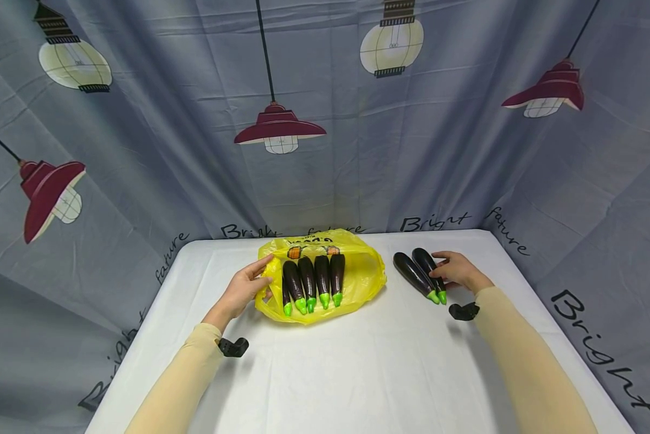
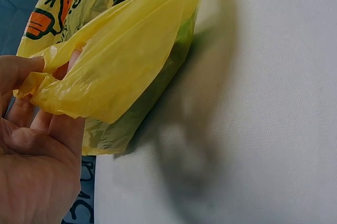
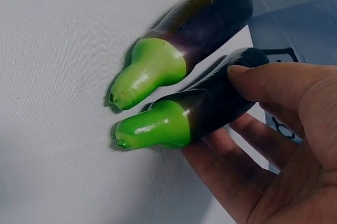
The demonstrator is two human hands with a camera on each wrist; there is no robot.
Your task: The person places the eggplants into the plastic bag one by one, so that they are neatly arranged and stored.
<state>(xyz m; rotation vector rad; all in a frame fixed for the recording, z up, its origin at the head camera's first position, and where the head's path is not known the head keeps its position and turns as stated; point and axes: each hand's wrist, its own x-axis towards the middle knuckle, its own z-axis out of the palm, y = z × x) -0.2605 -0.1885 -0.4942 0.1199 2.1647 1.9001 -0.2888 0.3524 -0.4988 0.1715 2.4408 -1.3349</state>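
My left hand (image 1: pixel 243 289) pinches the left edge of a yellow plastic bag (image 1: pixel 365 271), thumb and fingers on its thin film in the left wrist view. Several dark purple eggplants (image 1: pixel 307 280) with bright green stem ends lie side by side on the bag, stems toward me. To the right, my right hand (image 1: pixel 457 271) has its thumb and fingers around an eggplant (image 3: pixel 210 95). Just left of that one lies another eggplant (image 3: pixel 205 18), slanted, its green stem end close to the held one's.
A white-covered table (image 1: pixel 325 374) lies under everything. Behind it and at both sides hangs a grey-blue curtain (image 1: pixel 325 193) printed with lamps and lettering. A black wrist camera (image 1: pixel 232 347) sits at the left cuff, another black camera (image 1: pixel 464 311) at the right.
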